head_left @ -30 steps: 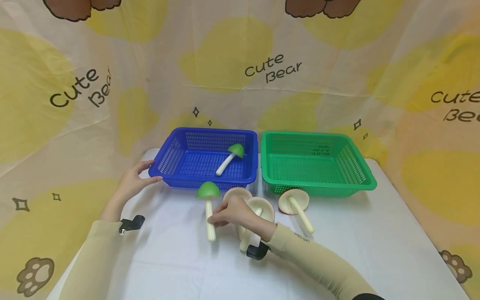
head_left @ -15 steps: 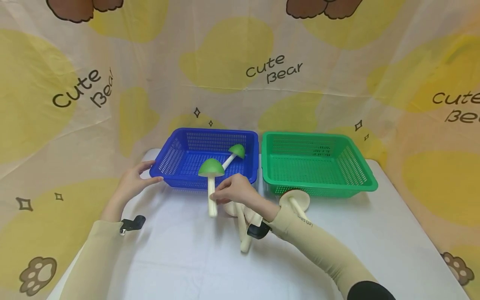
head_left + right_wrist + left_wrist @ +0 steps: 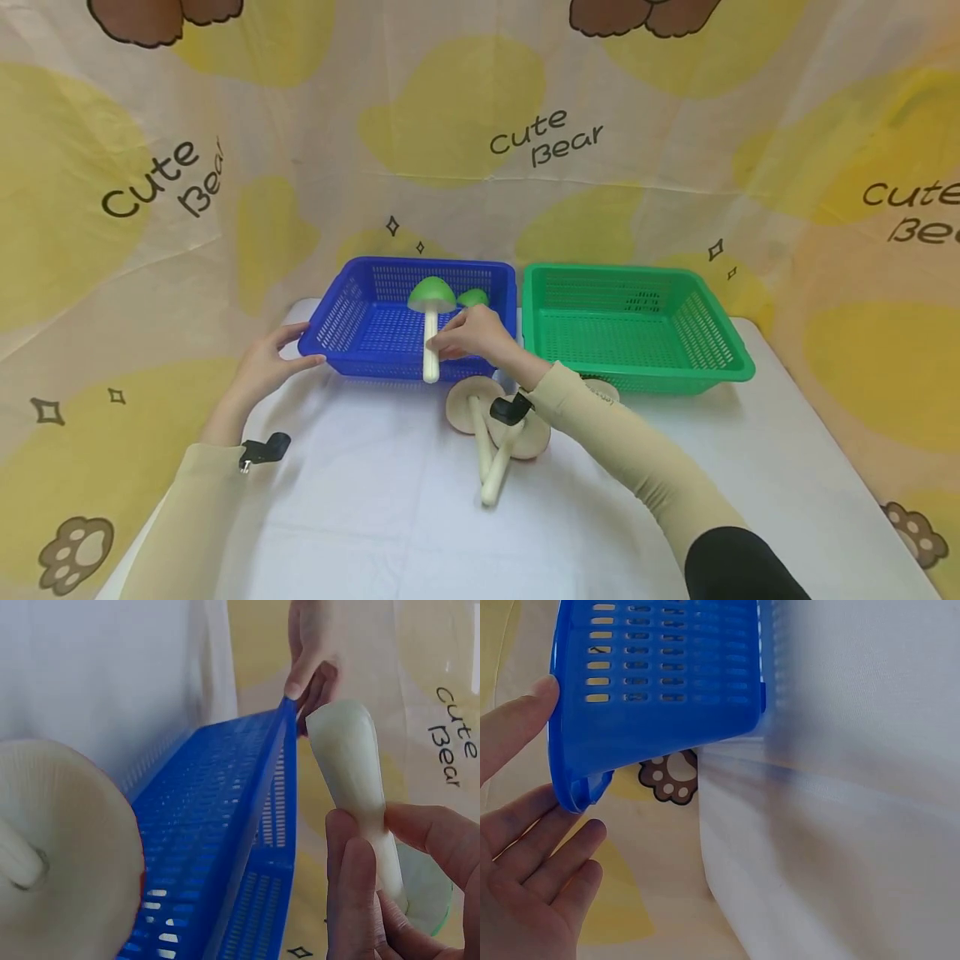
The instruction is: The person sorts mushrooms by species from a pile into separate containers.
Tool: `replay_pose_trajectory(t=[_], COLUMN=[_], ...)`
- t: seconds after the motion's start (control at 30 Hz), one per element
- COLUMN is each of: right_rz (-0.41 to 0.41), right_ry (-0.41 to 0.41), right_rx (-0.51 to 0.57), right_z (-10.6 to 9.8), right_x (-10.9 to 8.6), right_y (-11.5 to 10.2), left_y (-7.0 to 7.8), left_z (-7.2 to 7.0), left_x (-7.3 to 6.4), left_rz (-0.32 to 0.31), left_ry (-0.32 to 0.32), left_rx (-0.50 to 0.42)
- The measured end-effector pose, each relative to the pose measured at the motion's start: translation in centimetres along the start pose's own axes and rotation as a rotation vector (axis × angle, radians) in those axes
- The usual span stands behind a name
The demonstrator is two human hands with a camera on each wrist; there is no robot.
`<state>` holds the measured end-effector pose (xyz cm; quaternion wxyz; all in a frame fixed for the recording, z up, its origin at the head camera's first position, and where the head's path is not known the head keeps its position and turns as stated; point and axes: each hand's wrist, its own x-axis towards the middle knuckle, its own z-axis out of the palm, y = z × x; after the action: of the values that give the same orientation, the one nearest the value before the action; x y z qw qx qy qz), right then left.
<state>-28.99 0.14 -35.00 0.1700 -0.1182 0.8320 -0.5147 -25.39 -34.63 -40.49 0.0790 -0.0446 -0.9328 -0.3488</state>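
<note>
My right hand (image 3: pixel 480 333) pinches the pale stem of a green-capped toy mushroom (image 3: pixel 431 293) between thumb and fingers. It holds the mushroom upright, overlapping the front of the blue basket (image 3: pixel 375 365) in the head view. The right wrist view shows the lower stem (image 3: pixel 349 757) sticking out of the grip. At the basket's left end, my left hand (image 3: pixel 266 362) holds the rim, thumb on one side and fingertips (image 3: pixel 592 831) on the other. Inside the basket lies another green-capped mushroom (image 3: pixel 473 297), its stem mostly hidden by my right hand.
A green slatted basket (image 3: pixel 637 373) stands right of the blue one. In front lie two mushrooms with pale undersides up, one (image 3: pixel 467 408) crossing stems with the other (image 3: pixel 532 439). A third mushroom (image 3: pixel 603 389) is mostly covered by the right sleeve.
My right hand has lifted the green-capped mushroom from in front of the blue basket, away from me, to its front rim. The left hand stays at the basket's left end.
</note>
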Motion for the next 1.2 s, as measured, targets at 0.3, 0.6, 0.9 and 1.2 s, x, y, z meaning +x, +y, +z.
replay_pose_trajectory(t=[0.3,0.6,0.9,1.2], right_rz=[0.057,0.106,0.134,0.116], right_ry=[0.035,0.070,0.170,0.132], right_rx=[-0.010,0.059,0.017,0.092], right_z=[-0.2,-0.8,-1.1,-3.2], right_x=[2.2,4.2,5.1,4.0], right_y=[-0.7,-0.9,-0.1,0.9], left_y=[-0.2,-0.3,-0.3,-0.3], left_z=[0.0,-0.2,0.1,0.2], left_x=[0.1,0.3,0.3,0.2], left_rz=[0.010,-0.001,-0.003,0.019], left_ry=[0.004,-0.002,-0.003,0.000], left_rx=[0.010,0.028,0.022,0.020])
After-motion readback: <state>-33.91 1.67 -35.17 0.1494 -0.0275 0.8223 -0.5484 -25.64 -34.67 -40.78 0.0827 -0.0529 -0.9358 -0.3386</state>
